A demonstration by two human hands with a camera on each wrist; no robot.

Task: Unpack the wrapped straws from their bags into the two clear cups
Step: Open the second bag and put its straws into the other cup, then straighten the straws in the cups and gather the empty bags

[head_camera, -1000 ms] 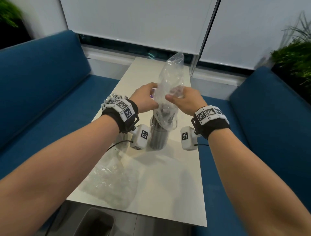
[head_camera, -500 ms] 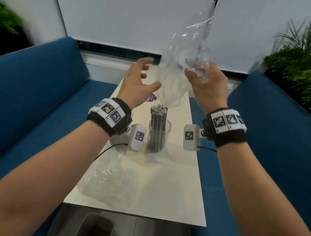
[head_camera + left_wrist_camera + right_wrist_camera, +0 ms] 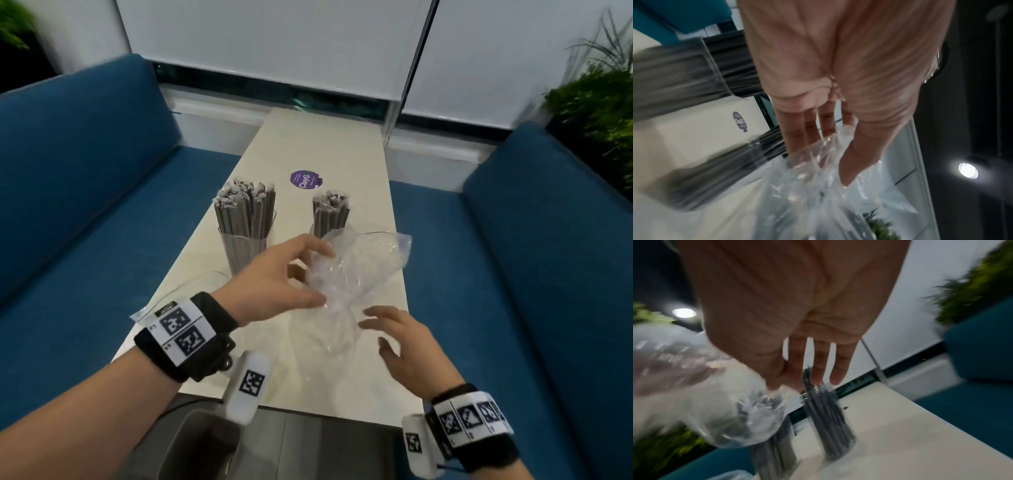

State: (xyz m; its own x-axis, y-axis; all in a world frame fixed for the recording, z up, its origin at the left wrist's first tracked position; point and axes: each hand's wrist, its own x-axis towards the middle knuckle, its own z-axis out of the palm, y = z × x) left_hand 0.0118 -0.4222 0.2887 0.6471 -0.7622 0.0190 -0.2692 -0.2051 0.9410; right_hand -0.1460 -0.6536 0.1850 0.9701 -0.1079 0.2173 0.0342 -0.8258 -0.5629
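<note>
Hovering nearest, the right hand (image 3: 399,346) spreads relaxed fingers just beside the empty clear bag (image 3: 356,274), which the left hand (image 3: 274,277) pinches above the table (image 3: 342,154); beyond the bag, both straw-filled cups (image 3: 245,246) stand upright.

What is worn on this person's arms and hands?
Bare forearms, no sleeves or gloves. Left hand and right hand each have a black wristband with white square-code tags, plus a white tagged camera pod under the wrist; a thin dark cable trails from each.
</note>
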